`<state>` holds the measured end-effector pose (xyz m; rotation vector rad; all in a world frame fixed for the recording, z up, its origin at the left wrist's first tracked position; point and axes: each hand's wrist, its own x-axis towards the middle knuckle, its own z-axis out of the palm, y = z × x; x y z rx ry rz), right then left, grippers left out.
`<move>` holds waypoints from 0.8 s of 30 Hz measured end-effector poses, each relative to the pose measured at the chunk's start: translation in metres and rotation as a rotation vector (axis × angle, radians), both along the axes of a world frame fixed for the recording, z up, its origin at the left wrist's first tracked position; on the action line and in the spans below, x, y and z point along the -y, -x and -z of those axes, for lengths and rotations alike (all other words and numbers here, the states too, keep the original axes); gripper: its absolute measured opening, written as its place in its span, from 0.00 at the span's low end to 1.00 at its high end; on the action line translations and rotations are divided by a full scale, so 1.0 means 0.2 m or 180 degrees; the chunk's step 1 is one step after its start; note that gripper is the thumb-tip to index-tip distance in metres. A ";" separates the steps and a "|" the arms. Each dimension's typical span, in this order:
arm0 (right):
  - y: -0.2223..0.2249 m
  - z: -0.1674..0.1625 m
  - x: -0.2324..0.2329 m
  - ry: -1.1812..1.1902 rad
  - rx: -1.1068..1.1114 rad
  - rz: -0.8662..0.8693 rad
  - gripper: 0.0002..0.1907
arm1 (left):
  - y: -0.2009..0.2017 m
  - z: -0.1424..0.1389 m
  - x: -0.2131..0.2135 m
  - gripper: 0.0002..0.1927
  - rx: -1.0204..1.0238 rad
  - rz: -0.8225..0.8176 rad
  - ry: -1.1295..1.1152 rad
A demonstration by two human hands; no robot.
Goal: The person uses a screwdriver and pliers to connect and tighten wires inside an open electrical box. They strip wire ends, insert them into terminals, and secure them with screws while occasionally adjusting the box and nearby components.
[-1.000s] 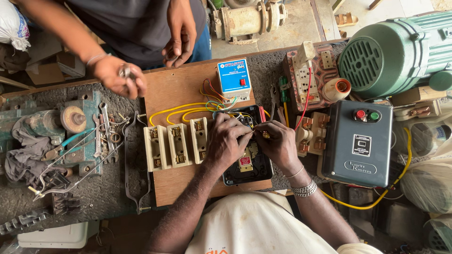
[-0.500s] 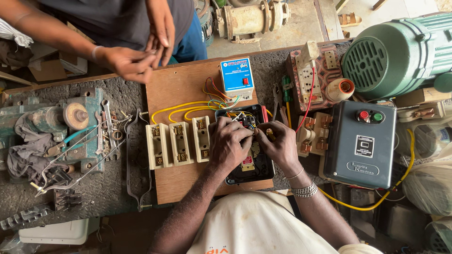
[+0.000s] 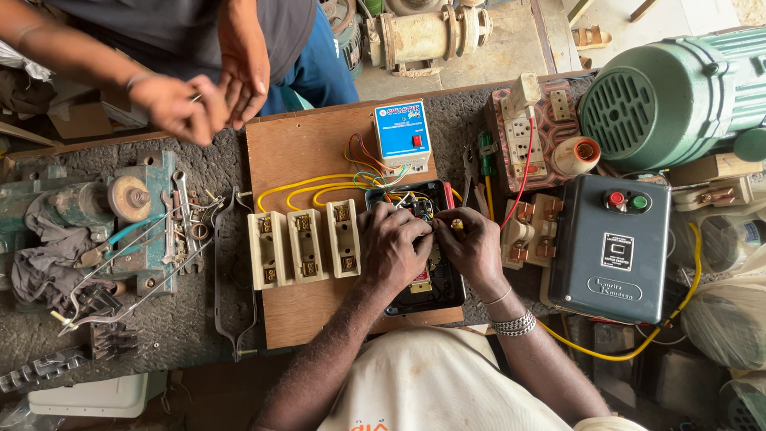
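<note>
Both hands pinch down into the black switch box [image 3: 423,247].

Left hand [image 3: 395,247] covers its middle, fingers curled on the wiring; right hand [image 3: 472,249], at the box's right edge, grips a yellow-handled screwdriver [image 3: 457,227] pointing leftward into it. Beyond the box sits a blue-and-white unit [image 3: 403,134].

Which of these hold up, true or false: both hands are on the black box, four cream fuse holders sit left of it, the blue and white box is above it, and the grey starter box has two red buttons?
1. Both the left hand and the right hand rest on the black box. True.
2. Four cream fuse holders sit left of it. False: three.
3. The blue and white box lies above it on the wooden board. True.
4. The grey starter box has two red buttons. False: one red, one green.
</note>
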<state>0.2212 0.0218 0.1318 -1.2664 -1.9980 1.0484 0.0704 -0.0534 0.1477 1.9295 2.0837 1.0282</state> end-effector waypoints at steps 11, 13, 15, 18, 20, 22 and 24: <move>-0.17 -0.14 -0.14 0.0710 -0.1566 -0.0543 0.16 | -0.02 0.00 0.00 0.06 0.0021 -0.0147 -0.0085; -0.15 -0.20 -0.13 0.0099 -0.1887 -0.0567 0.16 | -0.02 -0.01 0.00 0.07 0.0004 -0.0147 -0.0023; -0.13 -0.25 -0.12 -0.0139 -0.1918 -0.0631 0.15 | -0.02 -0.02 0.01 0.07 -0.0005 -0.0147 -0.0014; -0.07 -0.26 -0.11 -0.0239 -0.2079 -0.0770 0.16 | -0.02 -0.02 0.01 0.06 0.0014 -0.0130 -0.0102; -0.04 -0.24 -0.10 -0.0303 -0.2105 -0.0862 0.17 | -0.03 -0.02 0.01 0.06 0.0033 -0.0158 -0.0086; -0.02 -0.20 -0.11 -0.0455 -0.2019 -0.0937 0.18 | -0.03 -0.02 0.01 0.05 0.0032 -0.0193 -0.0087; -0.01 -0.17 -0.11 -0.0419 -0.1951 -0.0918 0.19 | -0.04 -0.01 0.01 0.06 0.0022 -0.0223 -0.0095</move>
